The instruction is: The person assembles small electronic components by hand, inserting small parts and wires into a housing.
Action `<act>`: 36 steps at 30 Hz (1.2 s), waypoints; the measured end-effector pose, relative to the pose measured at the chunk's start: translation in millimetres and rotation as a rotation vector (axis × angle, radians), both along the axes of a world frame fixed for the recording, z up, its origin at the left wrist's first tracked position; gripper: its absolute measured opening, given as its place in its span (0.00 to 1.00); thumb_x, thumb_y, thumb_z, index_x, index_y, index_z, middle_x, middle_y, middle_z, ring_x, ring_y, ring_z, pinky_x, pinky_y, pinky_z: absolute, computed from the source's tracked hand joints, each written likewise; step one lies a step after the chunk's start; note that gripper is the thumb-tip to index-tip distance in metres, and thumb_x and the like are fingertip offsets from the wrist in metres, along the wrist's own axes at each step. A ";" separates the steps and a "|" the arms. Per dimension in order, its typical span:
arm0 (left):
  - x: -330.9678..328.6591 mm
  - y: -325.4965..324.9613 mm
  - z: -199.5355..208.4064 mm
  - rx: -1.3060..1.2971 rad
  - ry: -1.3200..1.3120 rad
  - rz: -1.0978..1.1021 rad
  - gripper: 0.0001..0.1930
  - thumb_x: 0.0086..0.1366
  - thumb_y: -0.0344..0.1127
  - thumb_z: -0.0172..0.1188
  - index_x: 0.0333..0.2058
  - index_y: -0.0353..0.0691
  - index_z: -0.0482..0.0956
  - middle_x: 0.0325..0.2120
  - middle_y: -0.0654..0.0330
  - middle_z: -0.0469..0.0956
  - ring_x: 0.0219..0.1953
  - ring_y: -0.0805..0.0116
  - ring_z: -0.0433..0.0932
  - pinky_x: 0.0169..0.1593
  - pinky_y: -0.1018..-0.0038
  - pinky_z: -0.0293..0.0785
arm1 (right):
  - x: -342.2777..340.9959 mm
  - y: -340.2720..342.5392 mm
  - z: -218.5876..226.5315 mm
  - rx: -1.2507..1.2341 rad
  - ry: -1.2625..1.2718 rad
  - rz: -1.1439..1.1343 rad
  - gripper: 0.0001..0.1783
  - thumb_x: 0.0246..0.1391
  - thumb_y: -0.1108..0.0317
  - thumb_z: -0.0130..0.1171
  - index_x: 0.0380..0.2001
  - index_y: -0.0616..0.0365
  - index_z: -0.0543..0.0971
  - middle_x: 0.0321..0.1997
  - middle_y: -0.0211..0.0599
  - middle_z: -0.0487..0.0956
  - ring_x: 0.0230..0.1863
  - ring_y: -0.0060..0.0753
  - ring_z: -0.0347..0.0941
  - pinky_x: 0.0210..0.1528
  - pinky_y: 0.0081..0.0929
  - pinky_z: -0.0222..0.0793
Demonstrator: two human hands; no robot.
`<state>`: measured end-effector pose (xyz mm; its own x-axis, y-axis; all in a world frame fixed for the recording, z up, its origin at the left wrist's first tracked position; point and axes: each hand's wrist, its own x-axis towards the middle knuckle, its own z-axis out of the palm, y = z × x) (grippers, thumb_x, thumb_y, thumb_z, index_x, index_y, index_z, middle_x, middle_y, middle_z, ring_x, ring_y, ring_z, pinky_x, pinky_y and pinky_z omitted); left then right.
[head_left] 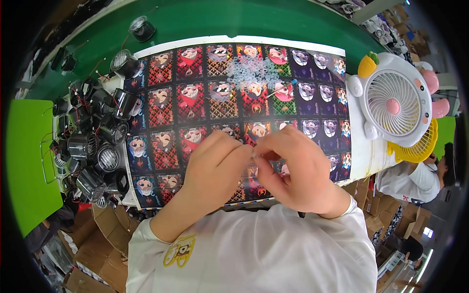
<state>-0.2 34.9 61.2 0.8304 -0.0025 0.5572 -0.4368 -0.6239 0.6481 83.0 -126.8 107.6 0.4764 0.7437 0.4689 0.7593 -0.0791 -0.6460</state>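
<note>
Dozens of black cylinders with clear caps heaped at far left, wires trailing among them, in front of a lime-green panel; below, open cardboard boxes. Up on the green surface, another capped cylinder, set apart. Touching the heap's right side, a printed sheet with rows of cartoon cards. Over its lower middle, left hand, fingers curled, tips mostly hidden: impossible to tell whether pinching anything. Farther up the sheet, a mound of little clear pieces covering parts of several cards, blue-tipped stick at its right edge. Between the two hands, a small pale piece, too small to identify, apparently pinched by thumb and forefinger of right hand; cards beneath blocked from sight. Farther right, white fan, partly hiding a yellow part. Beyond, a co-worker in white.
</note>
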 end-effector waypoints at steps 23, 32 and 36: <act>0.4 -11.4 -40.1 -0.192 0.272 0.226 0.16 0.57 0.21 0.57 0.45 0.34 0.80 0.41 0.52 0.77 0.43 0.53 0.75 0.48 0.64 0.71 | 3.5 5.4 -53.6 0.034 1.041 -0.202 0.10 0.55 0.80 0.56 0.41 0.63 0.79 0.31 0.32 0.78 0.30 0.19 0.73 0.30 0.16 0.67; 3.6 -9.9 -42.5 -0.134 0.298 0.230 0.18 0.58 0.23 0.55 0.48 0.34 0.79 0.40 0.52 0.78 0.43 0.54 0.76 0.48 0.66 0.72 | 5.5 11.1 -55.7 -0.093 0.254 -0.129 0.14 0.40 0.84 0.60 0.34 0.62 0.81 0.29 0.36 0.74 0.26 0.28 0.72 0.27 0.22 0.68; 3.1 -10.4 -49.4 -0.284 0.346 0.152 0.18 0.58 0.24 0.55 0.48 0.34 0.79 0.38 0.51 0.78 0.40 0.53 0.76 0.45 0.64 0.73 | 14.3 8.4 -57.1 -0.097 0.160 -0.055 0.14 0.41 0.83 0.61 0.35 0.61 0.81 0.30 0.38 0.75 0.28 0.36 0.74 0.30 0.29 0.72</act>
<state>2.8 24.4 11.7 0.9464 0.2464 0.2087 -0.0822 -0.4410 0.8937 97.3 -118.5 50.5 0.5803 0.7524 0.3116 0.6405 -0.1854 -0.7452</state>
